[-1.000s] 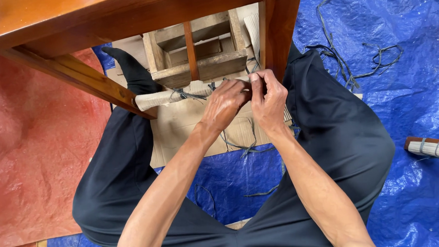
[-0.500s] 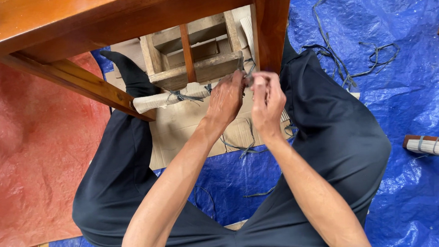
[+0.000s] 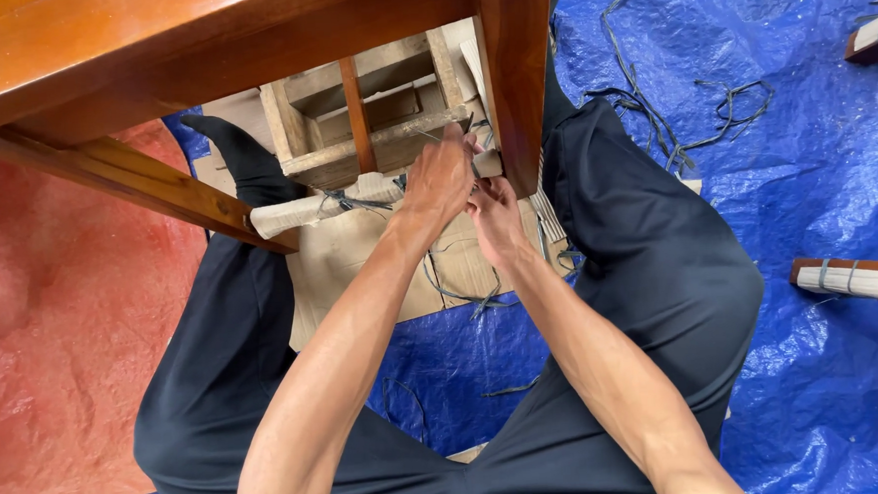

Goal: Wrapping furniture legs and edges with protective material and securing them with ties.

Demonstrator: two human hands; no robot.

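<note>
Head view, looking straight down at a person seated on the floor in dark trousers, knees spread wide. A varnished wooden table (image 3: 198, 39) stands over the lap, so the work sits between the knees within easy reach. One table leg (image 3: 515, 73) comes down at the centre of the picture.

A rung (image 3: 307, 209) wrapped in pale corrugated paper runs across from a slanted brace on the left to that leg. Thin grey straps (image 3: 356, 198) are tied around the wrapping, apparently to keep the paper on.

Both hands meet at the rung's right end, just beside the leg. The left hand (image 3: 441, 182) lies on top, fingers curled down and clenched at the wrapping; a thin grey strap end pokes out above it. What exactly it pinches is hidden by its own knuckles. The right hand (image 3: 496, 219) sits just under and touching the left, fingers bent up toward the same spot; whether it grips the strap or the paper cannot be told.

Flat cardboard (image 3: 360, 271) lies under the work, over a blue tarp (image 3: 805, 158). A red sheet (image 3: 64, 347) covers the floor on the left. Loose straps (image 3: 652, 115) lie on the tarp at upper right. Another wrapped piece (image 3: 856, 280) lies at the right edge.
</note>
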